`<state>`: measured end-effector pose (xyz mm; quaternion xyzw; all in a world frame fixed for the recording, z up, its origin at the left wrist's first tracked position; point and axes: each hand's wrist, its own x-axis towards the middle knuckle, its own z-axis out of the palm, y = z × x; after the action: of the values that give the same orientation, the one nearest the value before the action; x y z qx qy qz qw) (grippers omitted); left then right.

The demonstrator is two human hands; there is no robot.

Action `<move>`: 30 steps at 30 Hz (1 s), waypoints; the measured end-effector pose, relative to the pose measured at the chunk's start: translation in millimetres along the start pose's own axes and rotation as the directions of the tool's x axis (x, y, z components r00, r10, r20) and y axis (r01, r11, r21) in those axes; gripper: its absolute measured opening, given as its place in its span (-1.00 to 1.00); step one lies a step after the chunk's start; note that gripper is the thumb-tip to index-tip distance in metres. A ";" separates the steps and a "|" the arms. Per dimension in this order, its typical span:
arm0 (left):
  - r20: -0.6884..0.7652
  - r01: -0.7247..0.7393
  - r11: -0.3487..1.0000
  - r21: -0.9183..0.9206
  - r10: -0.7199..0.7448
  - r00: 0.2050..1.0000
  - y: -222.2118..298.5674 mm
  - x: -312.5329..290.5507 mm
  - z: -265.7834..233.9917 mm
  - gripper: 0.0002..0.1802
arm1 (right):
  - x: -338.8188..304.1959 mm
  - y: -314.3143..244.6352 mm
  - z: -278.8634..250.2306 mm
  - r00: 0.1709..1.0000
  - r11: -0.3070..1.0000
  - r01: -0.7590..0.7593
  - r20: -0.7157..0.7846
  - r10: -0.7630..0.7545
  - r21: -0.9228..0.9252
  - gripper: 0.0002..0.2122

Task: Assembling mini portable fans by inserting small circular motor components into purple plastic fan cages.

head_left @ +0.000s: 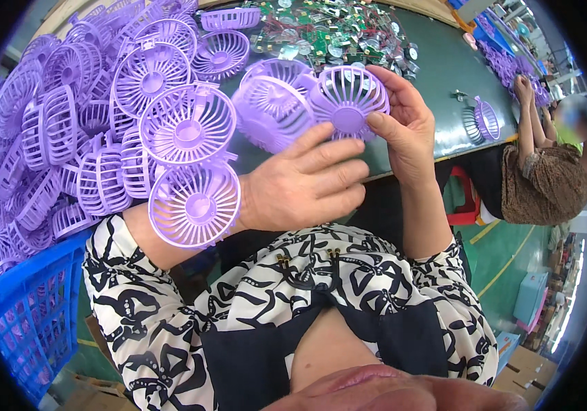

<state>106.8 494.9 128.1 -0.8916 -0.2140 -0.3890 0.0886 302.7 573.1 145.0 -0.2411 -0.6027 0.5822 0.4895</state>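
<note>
Over the near edge of the bench, my right hand [406,120] pinches a round purple slotted fan cover [358,92] between thumb and fingers. My left hand [307,181] is in front of it, fingers stretched and apart, the index fingertip at the cover's lower rim; its thumb is hidden. Just left of that cover, another purple fan cover [273,113] shows smeared by motion, partly over a further one behind it. Close to my left wrist, a purple fan cover [194,205] overlaps my forearm at the pile's edge.
A tall heap of purple fan covers [60,130] fills the left side above a blue plastic crate [33,315]. Green circuit boards with wires [334,34] lie at the back of the dark green bench [437,68]. One purple piece [486,118] lies right, near a co-worker's arm [526,116].
</note>
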 end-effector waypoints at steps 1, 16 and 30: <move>0.019 0.081 0.996 0.027 -0.082 0.996 0.2 2.0 -1.1 -0.75 | -3.4 1.0 -3.2 0.998 0.998 0.021 -0.053 -0.025 -0.062 -0.40; 0.218 0.425 0.904 0.049 -0.425 0.879 -14.7 -7.6 12.6 -0.48 | -32.0 -10.4 -52.4 0.846 0.349 0.525 0.433 -0.311 -0.776 -0.70; 0.279 0.349 0.932 0.102 -0.363 0.889 -8.6 -5.0 10.8 -0.54 | 72.2 16.2 -94.1 0.883 -0.210 0.301 0.355 -0.307 -0.930 -0.92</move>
<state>106.9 504.5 117.0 -0.8826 -0.3940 -0.2565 0.0051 350.9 682.4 137.4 -0.3688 -0.8665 -0.1986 0.2716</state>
